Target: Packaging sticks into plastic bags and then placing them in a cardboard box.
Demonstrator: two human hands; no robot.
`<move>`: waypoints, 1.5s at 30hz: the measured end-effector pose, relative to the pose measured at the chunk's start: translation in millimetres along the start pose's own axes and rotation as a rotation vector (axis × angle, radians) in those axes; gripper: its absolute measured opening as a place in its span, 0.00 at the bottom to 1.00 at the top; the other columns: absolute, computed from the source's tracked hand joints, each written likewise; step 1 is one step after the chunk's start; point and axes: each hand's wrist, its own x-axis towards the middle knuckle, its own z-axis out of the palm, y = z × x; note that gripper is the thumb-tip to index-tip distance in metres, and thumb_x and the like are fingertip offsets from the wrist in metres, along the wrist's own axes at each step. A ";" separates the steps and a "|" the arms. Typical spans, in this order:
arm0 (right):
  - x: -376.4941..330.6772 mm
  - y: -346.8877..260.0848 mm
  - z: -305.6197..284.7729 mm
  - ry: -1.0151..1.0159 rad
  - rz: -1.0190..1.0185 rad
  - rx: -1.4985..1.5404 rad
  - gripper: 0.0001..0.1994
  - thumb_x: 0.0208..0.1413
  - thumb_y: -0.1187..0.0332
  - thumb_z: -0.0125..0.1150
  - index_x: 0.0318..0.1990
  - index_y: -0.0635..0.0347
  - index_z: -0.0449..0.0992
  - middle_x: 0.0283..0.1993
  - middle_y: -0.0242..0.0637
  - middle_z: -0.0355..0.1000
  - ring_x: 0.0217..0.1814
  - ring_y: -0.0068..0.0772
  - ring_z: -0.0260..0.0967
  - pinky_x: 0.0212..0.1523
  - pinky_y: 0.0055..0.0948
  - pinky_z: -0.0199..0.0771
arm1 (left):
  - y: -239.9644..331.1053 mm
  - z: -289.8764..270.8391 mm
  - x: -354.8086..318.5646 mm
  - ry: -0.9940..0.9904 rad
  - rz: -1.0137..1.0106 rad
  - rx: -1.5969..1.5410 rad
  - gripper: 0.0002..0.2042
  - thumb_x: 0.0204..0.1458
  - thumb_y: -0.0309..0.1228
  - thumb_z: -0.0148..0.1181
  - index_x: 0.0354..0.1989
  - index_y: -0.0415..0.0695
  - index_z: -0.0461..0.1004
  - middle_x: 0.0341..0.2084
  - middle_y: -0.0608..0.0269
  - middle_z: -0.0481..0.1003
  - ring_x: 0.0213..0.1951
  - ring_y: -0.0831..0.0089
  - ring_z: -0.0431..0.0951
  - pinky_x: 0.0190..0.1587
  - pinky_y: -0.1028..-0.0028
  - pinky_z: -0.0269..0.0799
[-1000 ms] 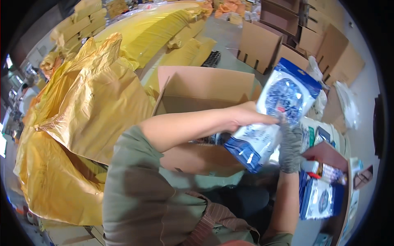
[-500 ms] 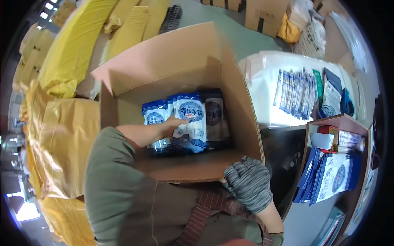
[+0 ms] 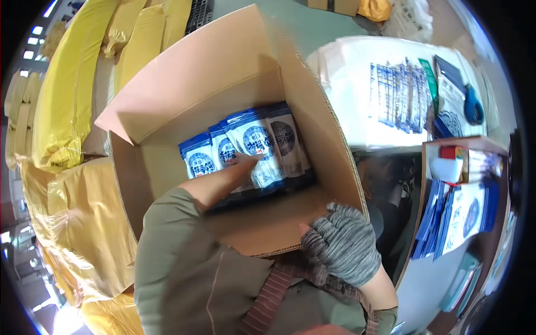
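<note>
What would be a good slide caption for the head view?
Bare left hand on blue-and-white pouches inside an open cardboard box; gloved right hand at its near right corner.

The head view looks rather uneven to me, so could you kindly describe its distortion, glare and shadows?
Head view: fisheye distortion bows the cardboard box's right edge, with black surrounding the corners; head view: glare burns out a patch at lower left, and the golden wrapping shines; head view: the box's left inner wall is shaded, its raised far flap lighter.

Glossy plastic pouches (image 3: 269, 152), matt cardboard box (image 3: 201, 75), knitted cloth glove (image 3: 347, 245)
</note>
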 end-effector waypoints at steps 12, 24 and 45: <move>-264.3 -103.1 104.3 0.757 0.964 -0.199 0.17 0.46 0.69 0.66 0.45 0.54 0.74 0.44 0.40 0.73 0.44 0.43 0.72 0.44 0.37 0.73 | 236.7 -123.9 -366.8 -0.904 1.106 -0.731 0.20 0.59 0.29 0.47 0.61 0.42 0.60 0.54 0.55 0.67 0.55 0.69 0.68 0.56 0.71 0.66; -508.5 -293.6 302.4 0.999 2.201 -1.116 0.32 0.54 0.58 0.59 0.63 0.64 0.59 0.63 0.54 0.57 0.65 0.54 0.54 0.65 0.46 0.52 | -149.8 252.6 -668.3 -1.601 2.009 0.779 0.34 0.56 0.41 0.56 0.63 0.32 0.50 0.61 0.36 0.57 0.63 0.48 0.59 0.63 0.62 0.57; -580.1 -151.3 113.1 1.521 1.783 -1.000 0.19 0.54 0.69 0.57 0.53 0.62 0.68 0.50 0.51 0.71 0.51 0.53 0.69 0.55 0.42 0.68 | -55.1 388.2 -681.9 -1.208 1.797 0.720 0.45 0.51 0.44 0.62 0.69 0.41 0.40 0.67 0.37 0.44 0.68 0.53 0.48 0.67 0.61 0.48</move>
